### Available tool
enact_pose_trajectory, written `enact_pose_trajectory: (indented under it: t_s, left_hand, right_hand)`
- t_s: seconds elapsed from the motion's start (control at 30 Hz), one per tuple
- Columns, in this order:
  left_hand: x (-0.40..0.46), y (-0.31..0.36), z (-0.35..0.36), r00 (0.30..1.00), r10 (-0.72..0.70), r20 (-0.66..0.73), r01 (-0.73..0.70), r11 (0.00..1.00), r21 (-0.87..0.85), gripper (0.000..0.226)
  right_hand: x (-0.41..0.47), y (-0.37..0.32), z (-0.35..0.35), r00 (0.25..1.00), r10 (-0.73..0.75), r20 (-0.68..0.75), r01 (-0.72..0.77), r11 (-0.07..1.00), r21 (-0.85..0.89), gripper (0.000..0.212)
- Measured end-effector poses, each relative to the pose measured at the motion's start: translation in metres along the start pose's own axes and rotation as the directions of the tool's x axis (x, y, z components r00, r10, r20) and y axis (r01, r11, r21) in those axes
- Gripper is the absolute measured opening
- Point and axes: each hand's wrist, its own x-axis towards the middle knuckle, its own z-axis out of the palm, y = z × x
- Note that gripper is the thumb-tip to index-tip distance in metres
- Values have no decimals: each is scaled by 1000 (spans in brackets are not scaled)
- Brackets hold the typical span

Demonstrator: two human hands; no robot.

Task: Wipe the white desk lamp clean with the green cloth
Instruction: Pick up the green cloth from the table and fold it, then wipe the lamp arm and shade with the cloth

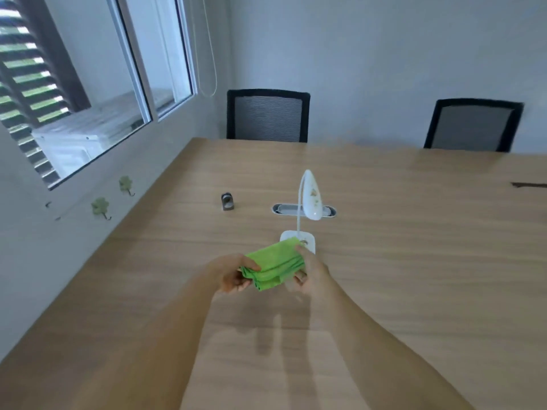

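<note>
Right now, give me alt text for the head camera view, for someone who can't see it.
Two bare hands, left hand and right hand, hold a folded green cloth above a wooden table, just in front of a white desk lamp with a bent neck. Beyond the lamp are a cable slot in the table, a small grey object, two black chairs and a window on the left.

The cloth (273, 266) is bright green. The lamp (311, 196) is white with small brownish marks. The bench (414, 261) has light wood grain. Two far chairs (268, 116) are black with grey mesh.
</note>
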Motion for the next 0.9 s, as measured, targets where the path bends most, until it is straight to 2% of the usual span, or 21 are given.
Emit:
enact_pose_trajectory:
  t_s: [0.13,0.23,0.3,0.4,0.53,0.6,0.67,0.77,0.9]
  left_hand:
    - [1,6,34,996,-6,84,9,999,-36,8]
    - [4,6,53,993,11,114,-7,999,-36,6]
    - [6,5,63,992,20,126,-20,1000,-2,8]
    - [10,5,69,993,16,119,-29,994,106,14]
    - [5,16,70,993,3,114,-38,953,299,12]
    - [-1,31,66,997,65,44,-76,944,320,16]
    - [-7,54,62,978,208,-25,-195,948,253,25]
    - [-18,94,64,915,402,-43,-390,906,163,46]
    - [-28,133,82,848,524,73,-527,825,204,66]
  right_hand:
    - [9,-12,-28,973,8,232,-30,995,94,26]
    - [7,-17,-36,927,-80,367,55,996,76,53]
    - [10,-18,-37,944,-98,316,96,995,20,49]
    - [21,-19,-41,990,-72,119,83,992,-96,46]
    - [26,-36,-51,995,-100,-28,87,951,-298,42]
    - [17,-53,-58,958,-248,-142,156,871,-467,31]
    - [-3,-75,-61,889,-432,-153,253,742,-621,17]
    - [-38,-107,-55,761,-647,-42,417,538,-733,15]
    - [-78,-137,-37,553,-813,182,592,230,-773,32]
